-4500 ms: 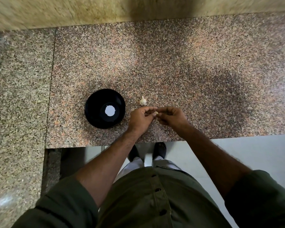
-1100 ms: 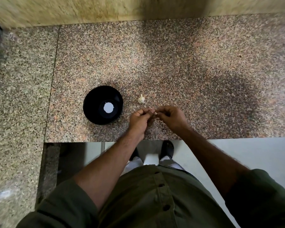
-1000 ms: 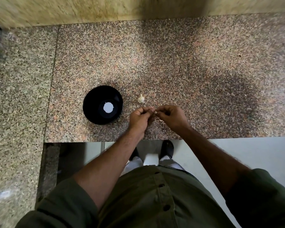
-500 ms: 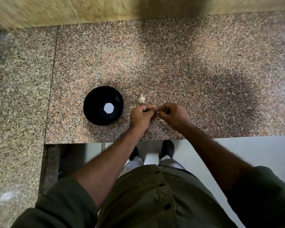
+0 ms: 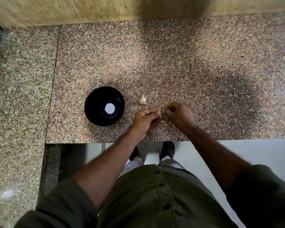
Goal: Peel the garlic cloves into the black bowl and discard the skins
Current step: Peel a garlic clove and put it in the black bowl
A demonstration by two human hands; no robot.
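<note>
Risk of a slipped clove [image 5: 160, 114] skittering off the near counter [image 5: 187, 66] edge if that papery skin [image 5: 159, 109] tears suddenly. Left hand [image 5: 146, 120] curled round the clove, right hand [image 5: 179, 115] pinching skin at its 3 o'clock. Black bowl [image 5: 104, 106] waiting at 9 o'clock of both hands, nearby; spare garlic piece [image 5: 143, 100] at 12 o'clock, just beyond.

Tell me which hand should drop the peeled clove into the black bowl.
Left, probably. The left hand pinches the garlic clove and sits next to the black bowl; the right hand is on the far side of it, so it would have to cross over.
</note>
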